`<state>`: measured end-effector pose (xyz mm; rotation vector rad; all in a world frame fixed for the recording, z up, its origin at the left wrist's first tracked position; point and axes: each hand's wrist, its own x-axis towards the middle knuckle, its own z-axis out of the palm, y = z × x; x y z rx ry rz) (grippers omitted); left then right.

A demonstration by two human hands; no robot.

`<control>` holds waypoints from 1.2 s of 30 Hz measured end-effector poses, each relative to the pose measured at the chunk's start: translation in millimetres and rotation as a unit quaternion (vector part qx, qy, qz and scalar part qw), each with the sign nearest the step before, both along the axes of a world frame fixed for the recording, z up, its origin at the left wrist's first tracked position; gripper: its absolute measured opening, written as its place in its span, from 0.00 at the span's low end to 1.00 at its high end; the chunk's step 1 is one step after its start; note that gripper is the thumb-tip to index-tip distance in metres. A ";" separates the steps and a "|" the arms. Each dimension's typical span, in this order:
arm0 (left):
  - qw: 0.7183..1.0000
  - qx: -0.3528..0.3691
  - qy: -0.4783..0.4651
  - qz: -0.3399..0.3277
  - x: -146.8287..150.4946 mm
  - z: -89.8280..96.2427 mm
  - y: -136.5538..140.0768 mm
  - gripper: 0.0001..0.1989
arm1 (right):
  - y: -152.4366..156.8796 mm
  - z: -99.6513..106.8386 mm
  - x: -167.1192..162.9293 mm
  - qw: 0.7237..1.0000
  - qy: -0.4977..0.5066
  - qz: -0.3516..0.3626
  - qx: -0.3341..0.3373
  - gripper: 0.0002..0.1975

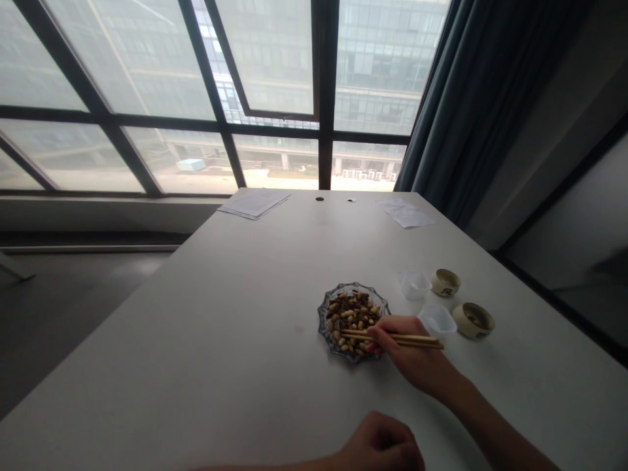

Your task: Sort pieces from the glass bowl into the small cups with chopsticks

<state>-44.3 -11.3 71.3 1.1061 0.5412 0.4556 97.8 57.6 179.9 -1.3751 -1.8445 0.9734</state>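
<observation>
My right hand (pixel 403 350) is closed around a pair of wooden chopsticks (pixel 417 340). Their tips reach into a scalloped glass bowl (pixel 321 314), among a mix of pale peanuts (pixel 338 337) and darker, seed-like pieces (pixel 356 301). Whether the tips pinch a piece is too small to tell. Below the bowl, my left hand (pixel 380 445) rests on the table near the bottom of the view, its fingers curled in with nothing visible in them.
To the right of the bowl stand two clear plastic tubs (pixel 416 286) and two small cream-coloured ceramic bowls (pixel 445 282), the nearer one with something dark inside. Papers (pixel 255 203) lie at the far left of the white table (pixel 220 353), with more sheets (pixel 406 212) at the far right.
</observation>
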 end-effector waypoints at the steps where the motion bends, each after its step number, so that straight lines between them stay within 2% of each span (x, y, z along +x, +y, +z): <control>1: 1.000 0.001 0.001 0.000 -0.1 0.3 0.1 0.36 | -1.0 1.9 0.2 1.000 0.002 0.003 -0.002 0.19; 8: 1.000 0.002 0.008 -0.003 -1.3 2.4 -0.3 0.35 | -3.4 8.8 1.9 1.000 0.015 0.005 -0.012 0.18; 17: 1.000 0.001 0.006 -0.006 0.3 5.9 0.3 0.34 | -0.8 5.8 -0.3 1.000 -0.010 0.010 -0.003 0.21; 26: 1.000 0.002 0.010 -0.009 0.9 5.0 0.8 0.33 | -2.2 0.0 -0.2 0.999 0.025 -0.006 -0.024 0.22; 36: 1.000 0.002 0.008 -0.007 -0.5 2.8 -0.2 0.33 | -2.3 -1.3 0.6 1.000 0.010 0.002 -0.005 0.22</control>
